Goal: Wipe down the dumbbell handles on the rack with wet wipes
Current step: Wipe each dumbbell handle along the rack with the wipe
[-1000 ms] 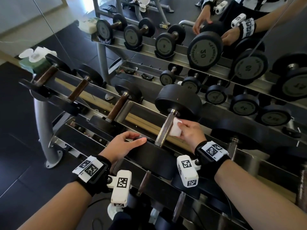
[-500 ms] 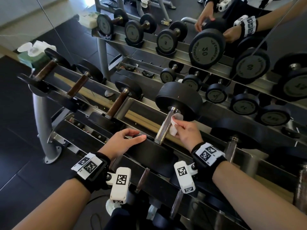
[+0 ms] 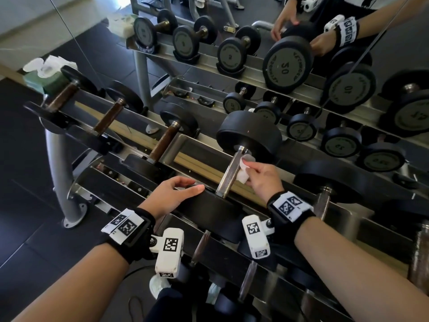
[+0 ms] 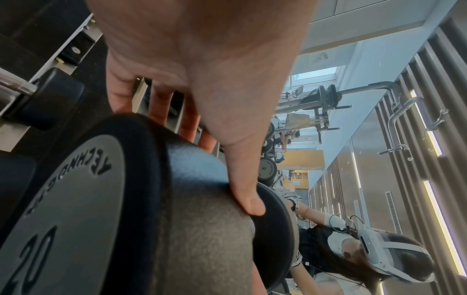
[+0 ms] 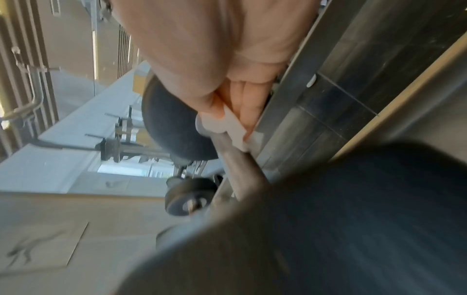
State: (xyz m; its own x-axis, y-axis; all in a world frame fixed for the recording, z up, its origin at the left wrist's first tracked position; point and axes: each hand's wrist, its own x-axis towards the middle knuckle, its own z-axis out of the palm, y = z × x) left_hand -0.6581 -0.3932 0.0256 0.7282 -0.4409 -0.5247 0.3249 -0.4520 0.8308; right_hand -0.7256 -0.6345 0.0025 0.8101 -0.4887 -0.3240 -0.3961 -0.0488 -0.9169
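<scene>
A big black dumbbell lies across the top rack rail, its knurled steel handle (image 3: 229,174) running between a far head (image 3: 249,135) and a near head (image 3: 209,205). My right hand (image 3: 262,180) pinches a folded white wet wipe (image 3: 245,167) against the upper right side of the handle (image 5: 237,157), close to the far head; the same wipe (image 5: 227,124) sits between thumb and fingers. My left hand (image 3: 173,197) rests flat on the near head (image 4: 177,199), thumb (image 4: 242,179) stretched along its rim, fingers draped over the far side.
Three smaller dumbbells with brown handles (image 3: 162,144) lie to the left on the same rail. A green wipe pack (image 3: 44,75) sits at the rack's far left end. More steel-handled dumbbells (image 3: 322,203) lie to the right and on the lower tier. A mirror behind repeats the rack.
My right hand has slid the wipe up the handle, from near its middle to just under the far head. The left hand has stayed on the near head.
</scene>
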